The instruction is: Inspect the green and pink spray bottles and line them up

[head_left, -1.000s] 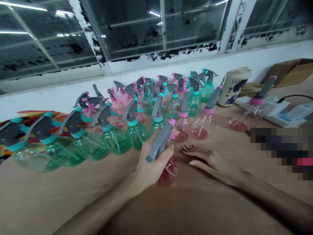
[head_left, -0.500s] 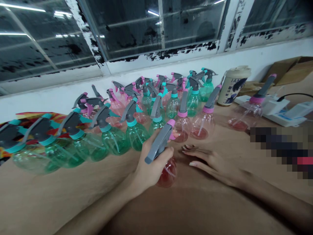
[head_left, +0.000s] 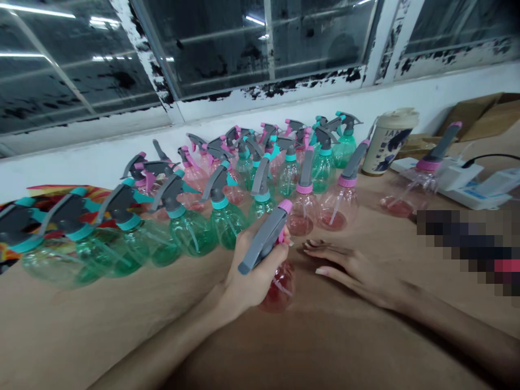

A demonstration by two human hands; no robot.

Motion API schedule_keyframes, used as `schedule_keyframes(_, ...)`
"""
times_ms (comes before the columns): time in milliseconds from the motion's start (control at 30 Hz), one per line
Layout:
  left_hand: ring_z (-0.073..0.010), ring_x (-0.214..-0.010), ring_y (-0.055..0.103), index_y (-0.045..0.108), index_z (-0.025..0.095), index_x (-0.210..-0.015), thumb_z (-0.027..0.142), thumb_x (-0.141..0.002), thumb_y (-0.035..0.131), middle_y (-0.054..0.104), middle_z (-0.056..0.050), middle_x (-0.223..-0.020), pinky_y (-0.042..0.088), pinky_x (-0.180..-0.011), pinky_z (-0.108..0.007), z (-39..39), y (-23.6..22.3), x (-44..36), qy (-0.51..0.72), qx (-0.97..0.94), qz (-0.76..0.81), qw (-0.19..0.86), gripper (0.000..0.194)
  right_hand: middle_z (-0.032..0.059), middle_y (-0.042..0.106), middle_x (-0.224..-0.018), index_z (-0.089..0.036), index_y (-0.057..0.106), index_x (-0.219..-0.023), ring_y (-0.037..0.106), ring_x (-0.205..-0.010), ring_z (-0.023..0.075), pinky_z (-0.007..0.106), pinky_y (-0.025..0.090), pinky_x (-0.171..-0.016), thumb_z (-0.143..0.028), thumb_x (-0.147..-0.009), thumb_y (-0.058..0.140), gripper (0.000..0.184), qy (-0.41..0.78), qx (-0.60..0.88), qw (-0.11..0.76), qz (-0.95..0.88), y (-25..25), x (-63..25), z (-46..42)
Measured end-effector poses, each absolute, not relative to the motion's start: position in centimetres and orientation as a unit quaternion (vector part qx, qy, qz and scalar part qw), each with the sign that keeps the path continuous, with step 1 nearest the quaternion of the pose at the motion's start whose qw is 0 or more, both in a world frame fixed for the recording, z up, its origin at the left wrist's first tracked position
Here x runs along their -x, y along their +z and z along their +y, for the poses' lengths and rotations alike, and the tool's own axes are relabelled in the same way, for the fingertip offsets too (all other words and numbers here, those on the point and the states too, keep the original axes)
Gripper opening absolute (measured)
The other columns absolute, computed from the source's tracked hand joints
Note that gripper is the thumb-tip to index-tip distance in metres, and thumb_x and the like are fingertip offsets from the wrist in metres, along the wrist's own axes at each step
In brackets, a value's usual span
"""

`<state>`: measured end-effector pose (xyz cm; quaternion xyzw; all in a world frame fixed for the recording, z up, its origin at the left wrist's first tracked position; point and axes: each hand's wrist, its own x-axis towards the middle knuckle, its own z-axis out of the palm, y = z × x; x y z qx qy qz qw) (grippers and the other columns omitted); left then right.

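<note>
My left hand (head_left: 254, 271) is wrapped round the neck of a pink spray bottle (head_left: 279, 292) with a grey head and a pink nozzle. The bottle's round base rests on the table, and red liquid shows low inside it. My fingers reach its pink trigger, and the palm hides the collar. My right hand (head_left: 353, 271) lies flat on the table to the right, fingers stretched out, apart from the bottle. Just beyond the hands stand two more pink spray bottles (head_left: 337, 208). A row of green spray bottles (head_left: 193, 233) runs off to the left.
More green and pink bottles (head_left: 244, 157) crowd toward the white wall under the window. A lidded cup (head_left: 385, 143), a lone pink bottle (head_left: 410, 189), a power strip (head_left: 475, 195) with a cable, and a cardboard box (head_left: 479, 116) are at the right. Patterned cloth (head_left: 77, 189) lies far left.
The pink trigger under my left fingers shifts, and the spray head tilts very slightly. My right hand keeps its place on the table.
</note>
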<state>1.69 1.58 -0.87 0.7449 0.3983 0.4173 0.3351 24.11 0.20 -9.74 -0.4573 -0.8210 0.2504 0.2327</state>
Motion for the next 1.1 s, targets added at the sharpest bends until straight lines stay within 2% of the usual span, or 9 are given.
schedule_keyframes(300, -0.0124, -0.051, 0.039, 0.045, 0.024, -0.072, 0.020, -0.075, 0.049, 0.041, 0.006, -0.059, 0.038, -0.049, -0.026, 1.4, -1.2, -2.0, 0.435, -0.737, 0.412, 0.313, 0.006, 0.0025, 0.051, -0.138, -0.029, 0.047, -0.134, 0.045, -0.128, 0.0232, 0.048, 0.035, -0.108, -0.047, -0.092, 0.045, 0.046, 0.244, 0.453, 0.248, -0.821, -10.1, -24.2, 0.2)
schedule_keyframes(733, -0.0138, -0.061, 0.052, 0.053, 0.024, -0.083, 0.017, -0.079, 0.050, 0.055, 0.004, -0.067, 0.045, -0.060, -0.027, 1.3, -1.9, -2.0, 0.431, -0.725, 0.436, 0.315, 0.008, 0.0032, 0.051, -0.138, -0.028, 0.047, -0.134, 0.046, -0.127, 0.0228, 0.048, 0.035, -0.107, -0.047, -0.092, 0.042, 0.046, 0.248, 0.459, 0.237, -0.819, -9.7, -24.1, 0.2)
schedule_keyframes(933, -0.0168, -0.072, 0.060, 0.055, 0.024, -0.088, 0.027, -0.082, 0.056, 0.062, 0.001, -0.077, 0.050, -0.067, -0.029, 1.4, -1.8, -2.0, 0.435, -0.717, 0.431, 0.334, 0.006, 0.0029, 0.051, -0.137, -0.029, 0.047, -0.134, 0.046, -0.127, 0.0230, 0.048, 0.035, -0.107, -0.047, -0.093, 0.041, 0.045, 0.245, 0.458, 0.241, -0.819, -9.9, -24.2, 0.2)
schedule_keyframes(1100, -0.0145, -0.070, 0.059, 0.058, 0.023, -0.088, 0.029, -0.085, 0.056, 0.062, 0.001, -0.077, 0.051, -0.068, -0.027, 1.5, -1.5, -1.9, 0.436, -0.730, 0.420, 0.319, 0.007, 0.0020, 0.051, -0.138, -0.030, 0.046, -0.135, 0.046, -0.127, 0.0237, 0.048, 0.035, -0.107, -0.046, -0.093, 0.042, 0.045, 0.246, 0.454, 0.248, -0.820, -10.1, -24.3, 0.3)
